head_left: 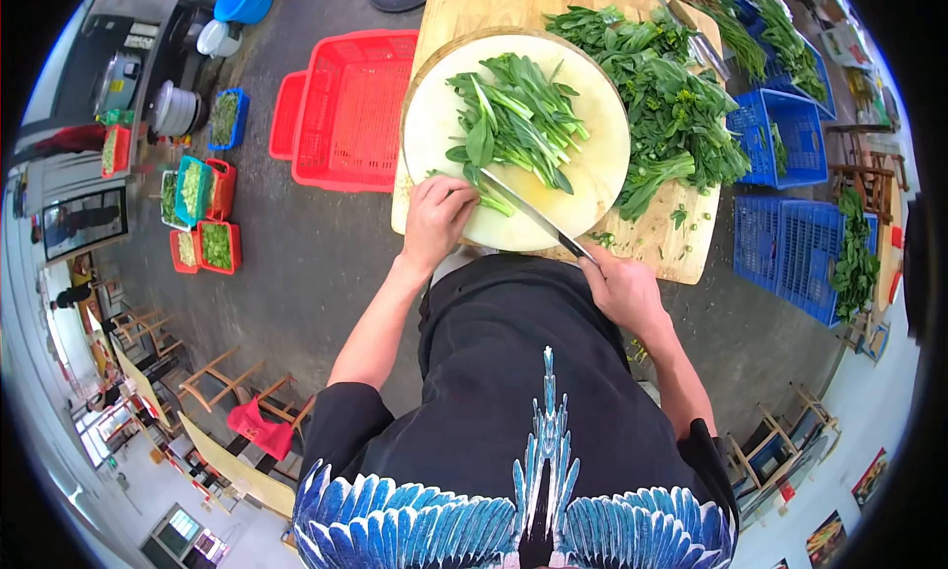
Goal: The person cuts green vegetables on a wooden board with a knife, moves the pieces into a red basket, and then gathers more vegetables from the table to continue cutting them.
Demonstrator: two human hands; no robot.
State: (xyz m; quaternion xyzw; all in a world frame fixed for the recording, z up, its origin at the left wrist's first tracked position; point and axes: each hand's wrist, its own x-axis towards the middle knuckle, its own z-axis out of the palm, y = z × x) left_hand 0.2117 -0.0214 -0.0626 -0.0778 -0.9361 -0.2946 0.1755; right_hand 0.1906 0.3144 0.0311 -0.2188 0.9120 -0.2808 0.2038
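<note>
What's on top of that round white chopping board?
Leafy greens, a knife, and the left hand pressing the stems. Stem ends beneath that hand are hidden.

Left hand (437, 212) curled — right hand (622, 288) clenched

Looks like a restaurant prep kitchen: big round chopping block (513, 140), heaps of leafy greens (681, 115), red crates (351, 110) and blue crates (790, 140), pots (176, 108) nearby.
</note>
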